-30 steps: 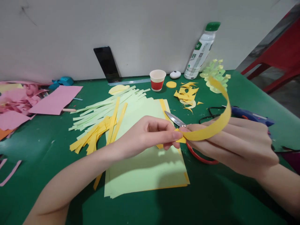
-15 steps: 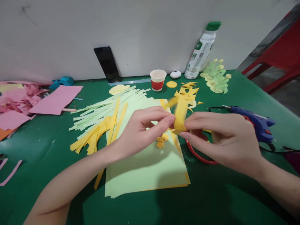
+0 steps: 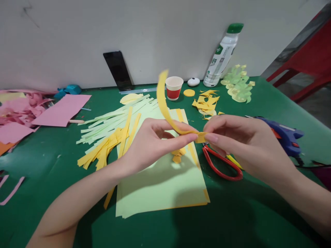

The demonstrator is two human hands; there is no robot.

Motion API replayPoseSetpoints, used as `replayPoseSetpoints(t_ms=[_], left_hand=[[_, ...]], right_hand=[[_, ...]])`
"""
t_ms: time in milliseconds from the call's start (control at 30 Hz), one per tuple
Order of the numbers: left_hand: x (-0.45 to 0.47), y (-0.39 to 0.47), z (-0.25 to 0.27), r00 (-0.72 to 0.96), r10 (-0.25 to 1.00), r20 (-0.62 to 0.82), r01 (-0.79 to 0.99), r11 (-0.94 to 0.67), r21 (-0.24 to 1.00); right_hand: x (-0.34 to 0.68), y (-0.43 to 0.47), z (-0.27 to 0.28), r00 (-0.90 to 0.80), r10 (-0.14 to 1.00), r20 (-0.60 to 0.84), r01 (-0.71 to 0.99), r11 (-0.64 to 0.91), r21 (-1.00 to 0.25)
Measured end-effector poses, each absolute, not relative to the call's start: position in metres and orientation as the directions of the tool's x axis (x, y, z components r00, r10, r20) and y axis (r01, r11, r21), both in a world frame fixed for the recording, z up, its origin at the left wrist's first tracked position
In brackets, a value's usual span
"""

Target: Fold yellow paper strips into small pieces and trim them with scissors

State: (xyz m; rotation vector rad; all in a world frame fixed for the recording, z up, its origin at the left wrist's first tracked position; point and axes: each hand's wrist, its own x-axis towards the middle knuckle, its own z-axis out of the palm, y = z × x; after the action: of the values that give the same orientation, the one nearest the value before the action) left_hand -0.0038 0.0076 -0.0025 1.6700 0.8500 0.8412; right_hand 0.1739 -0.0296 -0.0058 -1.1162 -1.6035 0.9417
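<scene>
Between my two hands is a yellow paper strip (image 3: 163,100), held above the green paper sheets. Thumb and fingers of my left hand (image 3: 160,141) pinch the strip, and its long free end curls up and away to the left. My right hand (image 3: 240,141) pinches the strip's other end, which looks folded into a small flat shape. Below the hands, small folded yellow paper pieces (image 3: 177,159) lie on the pale green paper sheets (image 3: 160,189). Red-handled scissors (image 3: 223,177) rest under my right hand, their blades mostly hidden.
Left of the sheets lie yellow strips (image 3: 103,151) and pale green strips (image 3: 103,127). A blue glue gun (image 3: 284,134) sits on the right. Along the wall stand a phone (image 3: 118,70), a paper cup (image 3: 174,90) and a bottle (image 3: 219,60). Pink paper (image 3: 63,110) is far left.
The strip's long end has swung from upright between my hands over to the left. My right hand has shifted slightly, uncovering more of the scissors.
</scene>
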Motion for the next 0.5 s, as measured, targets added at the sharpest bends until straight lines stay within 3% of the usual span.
replayPoseSetpoints(t_ms=[333, 500], left_hand=[[-0.0037, 0.011, -0.0103, 0.532, 0.846, -0.041, -0.059, 0.085, 0.995], [-0.0025, 0.0113, -0.0101, 0.501, 0.864, -0.041, -0.125, 0.119, 0.985]], right_hand=[[0.1704, -0.0363, -0.0053, -0.139, 0.867, 0.478, 0.401, 0.491, -0.773], [0.1745, -0.036, -0.0112, -0.181, 0.726, 0.664, 0.494, 0.65, -0.577]])
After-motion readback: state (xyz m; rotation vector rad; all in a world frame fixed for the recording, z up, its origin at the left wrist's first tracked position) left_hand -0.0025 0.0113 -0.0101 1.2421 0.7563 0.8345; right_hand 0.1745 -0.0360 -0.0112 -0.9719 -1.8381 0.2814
